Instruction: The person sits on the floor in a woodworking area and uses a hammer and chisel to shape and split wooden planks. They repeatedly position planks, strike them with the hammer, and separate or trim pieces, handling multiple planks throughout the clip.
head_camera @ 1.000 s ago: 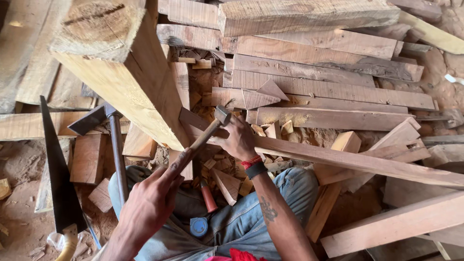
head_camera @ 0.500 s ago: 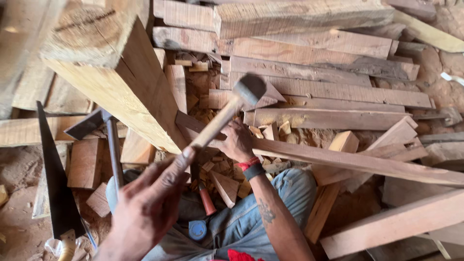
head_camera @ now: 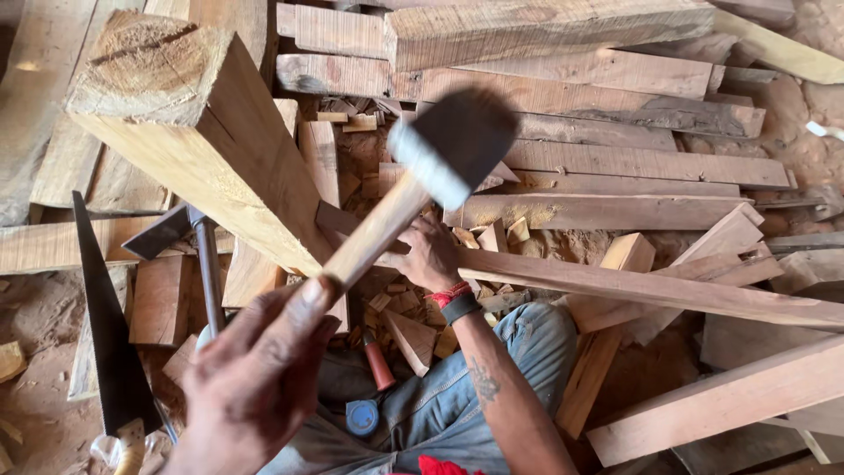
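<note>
My left hand (head_camera: 255,378) grips the lower end of the wooden handle of a mallet (head_camera: 457,145). Its black head with a pale face is raised and blurred above the work. My right hand (head_camera: 431,255), with a red and black wristband, is closed on a long thin plank (head_camera: 633,286) close to where it meets a thick square timber beam (head_camera: 220,149). What else the fist may hold is hidden. The mallet head hangs just above and a little right of that hand.
A handsaw (head_camera: 105,334) and a metal-handled hammer (head_camera: 207,273) lie at the left. A red-handled tool (head_camera: 378,361) and a blue tape measure (head_camera: 362,416) rest by my jeans. Stacked planks (head_camera: 615,167) and offcuts (head_camera: 629,251) cover the dirt floor all around.
The mallet has swung up from the plank beside my right hand to a raised position nearer the camera. My right hand has stayed on the plank.
</note>
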